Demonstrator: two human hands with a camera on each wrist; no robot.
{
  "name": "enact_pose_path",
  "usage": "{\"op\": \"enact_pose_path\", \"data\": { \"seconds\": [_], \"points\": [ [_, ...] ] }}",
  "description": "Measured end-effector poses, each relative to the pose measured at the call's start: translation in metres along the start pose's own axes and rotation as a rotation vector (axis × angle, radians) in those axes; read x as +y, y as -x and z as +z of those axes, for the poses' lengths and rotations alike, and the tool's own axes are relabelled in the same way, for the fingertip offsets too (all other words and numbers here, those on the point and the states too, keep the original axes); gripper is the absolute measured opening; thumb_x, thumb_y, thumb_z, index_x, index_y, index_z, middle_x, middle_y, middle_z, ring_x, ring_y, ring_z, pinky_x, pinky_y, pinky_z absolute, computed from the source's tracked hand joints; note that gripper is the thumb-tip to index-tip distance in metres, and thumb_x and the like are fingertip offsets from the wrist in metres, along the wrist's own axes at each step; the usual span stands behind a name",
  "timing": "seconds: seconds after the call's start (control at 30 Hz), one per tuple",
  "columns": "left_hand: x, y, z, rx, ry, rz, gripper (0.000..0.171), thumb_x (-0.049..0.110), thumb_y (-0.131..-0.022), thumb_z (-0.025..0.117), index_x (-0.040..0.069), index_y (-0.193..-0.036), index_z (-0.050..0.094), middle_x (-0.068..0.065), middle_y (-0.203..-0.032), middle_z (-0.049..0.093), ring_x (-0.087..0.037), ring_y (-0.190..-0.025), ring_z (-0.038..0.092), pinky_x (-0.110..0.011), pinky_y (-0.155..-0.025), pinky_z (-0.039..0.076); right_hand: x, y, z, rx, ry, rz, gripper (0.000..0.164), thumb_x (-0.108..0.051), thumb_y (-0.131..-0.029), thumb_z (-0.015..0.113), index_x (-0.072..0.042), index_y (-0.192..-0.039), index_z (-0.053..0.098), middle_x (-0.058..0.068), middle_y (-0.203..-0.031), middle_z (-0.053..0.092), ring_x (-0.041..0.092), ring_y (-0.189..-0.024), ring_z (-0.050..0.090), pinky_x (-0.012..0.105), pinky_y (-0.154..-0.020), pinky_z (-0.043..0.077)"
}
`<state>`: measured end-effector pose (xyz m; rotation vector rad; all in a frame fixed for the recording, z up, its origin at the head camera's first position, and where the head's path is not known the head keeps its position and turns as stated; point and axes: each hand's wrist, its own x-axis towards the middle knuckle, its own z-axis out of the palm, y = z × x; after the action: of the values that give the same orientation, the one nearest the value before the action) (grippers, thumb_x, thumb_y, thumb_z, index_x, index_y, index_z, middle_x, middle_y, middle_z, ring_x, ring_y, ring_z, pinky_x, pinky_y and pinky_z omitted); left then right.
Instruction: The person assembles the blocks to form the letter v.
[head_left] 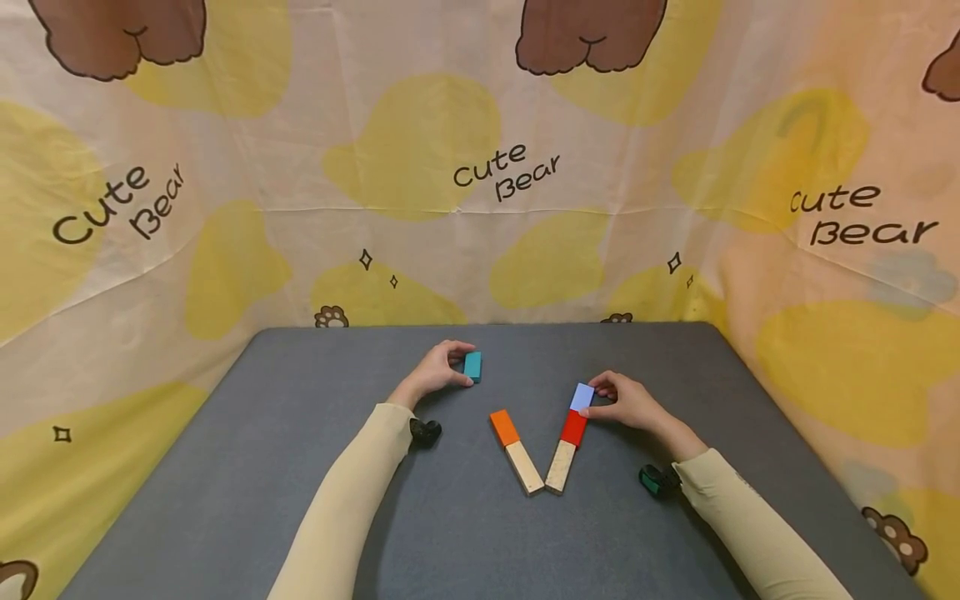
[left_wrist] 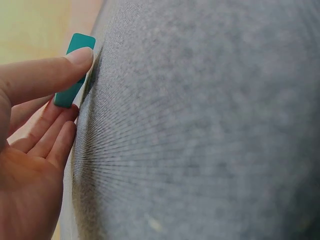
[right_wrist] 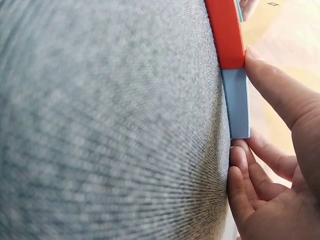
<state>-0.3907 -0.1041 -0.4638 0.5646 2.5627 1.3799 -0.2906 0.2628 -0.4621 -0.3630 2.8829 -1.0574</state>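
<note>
In the head view my left hand (head_left: 442,367) pinches a teal block (head_left: 472,367) by its ends, between thumb and fingers, at the back of the table. The left wrist view shows the thumb across that teal block (left_wrist: 70,95). My right hand (head_left: 626,402) holds a light blue block (head_left: 582,397) at the top of the right row. In the right wrist view its thumb lies near the seam with the red block (right_wrist: 227,35), and its fingers touch the other end of the light blue block (right_wrist: 237,105). Below it in the row are the red block and a plain wooden block (head_left: 560,467).
An orange block (head_left: 505,427) and another plain wooden block (head_left: 525,468) form a left row, slanting to meet the right row in a V. The grey table (head_left: 300,467) is bordered behind and at the sides by a printed cloth (head_left: 420,150).
</note>
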Motion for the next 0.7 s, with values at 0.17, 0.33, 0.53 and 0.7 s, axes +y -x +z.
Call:
{"op": "enact_pose_path", "data": {
  "seconds": [0.17,0.33,0.53,0.7],
  "points": [
    [-0.0002,0.0013,0.0008,0.009,0.005,-0.009,0.063,0.007,-0.073,0.081,0.012,-0.131,0.056,-0.013,-0.131,0.048,-0.029,-0.123,0.050,-0.044,-0.104,0.040,0.0007,-0.0010,-0.0012,-0.006,0.001,0.002,0.060,-0.041,-0.075,0.079,-0.003,-0.116,0.058,0.016,-0.114,0.060,0.030,-0.105,0.056,0.049,-0.094,0.046],
    [0.0012,0.0039,0.0014,0.018,0.006,-0.014,0.063,0.007,-0.072,0.082,0.011,-0.129,0.057,-0.013,-0.130,0.047,-0.029,-0.122,0.051,-0.043,-0.104,0.040,0.0004,-0.0017,-0.0015,-0.008,0.003,-0.002,0.060,-0.041,-0.075,0.078,-0.003,-0.117,0.058,0.017,-0.115,0.060,0.030,-0.105,0.056,0.049,-0.094,0.045],
    [0.0005,0.0051,0.0020,0.016,0.022,-0.017,0.062,0.007,-0.071,0.083,0.010,-0.128,0.058,-0.014,-0.132,0.046,-0.030,-0.122,0.051,-0.043,-0.103,0.041,0.0004,-0.0017,-0.0001,-0.005,0.001,0.000,0.060,-0.041,-0.075,0.079,-0.003,-0.117,0.058,0.016,-0.115,0.060,0.030,-0.104,0.056,0.049,-0.094,0.045],
    [-0.0007,0.0057,0.0026,0.017,0.026,-0.016,0.060,0.009,-0.071,0.084,0.012,-0.125,0.059,-0.013,-0.131,0.047,-0.029,-0.119,0.054,-0.042,-0.101,0.043,0.0005,-0.0018,-0.0003,-0.003,0.002,0.005,0.060,-0.041,-0.075,0.079,-0.003,-0.117,0.058,0.017,-0.115,0.060,0.030,-0.105,0.056,0.049,-0.094,0.045]
  ]
}}
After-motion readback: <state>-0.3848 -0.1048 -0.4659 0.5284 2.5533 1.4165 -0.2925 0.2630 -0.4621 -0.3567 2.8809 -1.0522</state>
